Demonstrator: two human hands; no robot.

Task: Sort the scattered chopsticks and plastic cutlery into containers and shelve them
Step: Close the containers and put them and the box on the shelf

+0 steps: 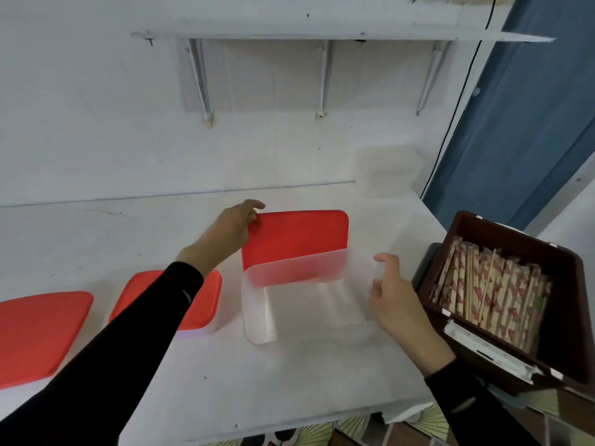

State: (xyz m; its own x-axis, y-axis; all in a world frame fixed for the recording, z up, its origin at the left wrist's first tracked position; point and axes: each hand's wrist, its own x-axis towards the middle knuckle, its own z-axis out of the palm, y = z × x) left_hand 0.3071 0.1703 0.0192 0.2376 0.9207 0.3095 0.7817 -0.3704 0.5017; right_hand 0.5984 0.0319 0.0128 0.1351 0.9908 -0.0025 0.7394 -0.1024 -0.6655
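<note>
The clear container [257,317] stands open on the white surface [289,381], right in front of me, and I see nothing inside it. Its red lid [296,243] is off and stands tilted up just behind the container's far wall, so its lower edge shows only blurred through the plastic. My left hand [228,233] grips that lid at its far left corner, thumb on the near face and fingers curled over the edge. My right hand [392,300] is at the container's right wall, fingers loosely bent and thumb pointing left. I cannot tell whether it holds the clear wall or only lies against it. Both my arms are in black sleeves.

To the right, past my right hand, a dark brown box [502,230] sits tilted at the surface's edge. It is packed with paper-wrapped chopsticks [492,297] lying side by side, a few bare wooden ones among them.

To the left of the open container stands a closed container [206,300] with a red lid, partly hidden by my left forearm. Further left is another red-lidded container [42,333], cut off by the frame edge.

At the far right of the surface, against the wall, stands something pale and translucent [386,169], too blurred to name. A white shelf [322,30] on brackets is fixed to the wall above.
</note>
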